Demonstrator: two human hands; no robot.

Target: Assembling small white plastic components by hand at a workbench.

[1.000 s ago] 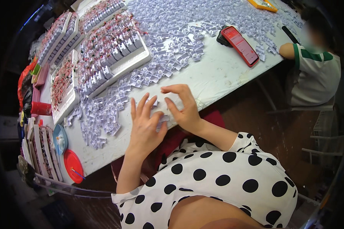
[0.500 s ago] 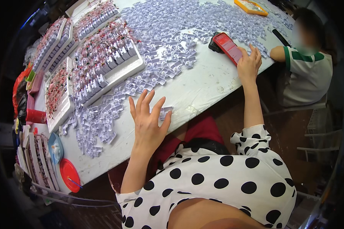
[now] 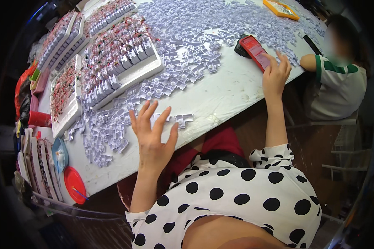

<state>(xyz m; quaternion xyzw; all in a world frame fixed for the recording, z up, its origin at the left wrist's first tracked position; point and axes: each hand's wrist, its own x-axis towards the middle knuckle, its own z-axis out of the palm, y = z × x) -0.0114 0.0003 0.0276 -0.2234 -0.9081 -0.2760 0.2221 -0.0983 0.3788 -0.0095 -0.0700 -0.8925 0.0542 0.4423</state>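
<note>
Here, the left hand [image 3: 153,137] is hovering over the near edge of the white table [image 3: 220,95], in the lower middle of the frame, with its fingers spread wide and nothing in it. Small pale lilac plastic pieces [image 3: 108,128] are lying on the table just beside it, and one piece [image 3: 183,120] is sitting alone right by the thumb. The right hand [image 3: 275,74] is reaching up to the upper right of the frame, fingers open and a little bent, and its fingertips are touching the lower end of a red phone [image 3: 255,50]. The phone is lying flat on the table, tilted, with a big heap of the same lilac pieces [image 3: 203,25] spreading out above and around it. White trays [image 3: 124,62] full of small parts with red wires are sitting in the upper left. A red lid [image 3: 75,184] and a blue dish [image 3: 60,154] are lying at the lower left corner of the table. Another person in a white and green shirt [image 3: 336,87] is sitting at the right edge. An orange tray [image 3: 281,9] is sitting at the very top.
</note>
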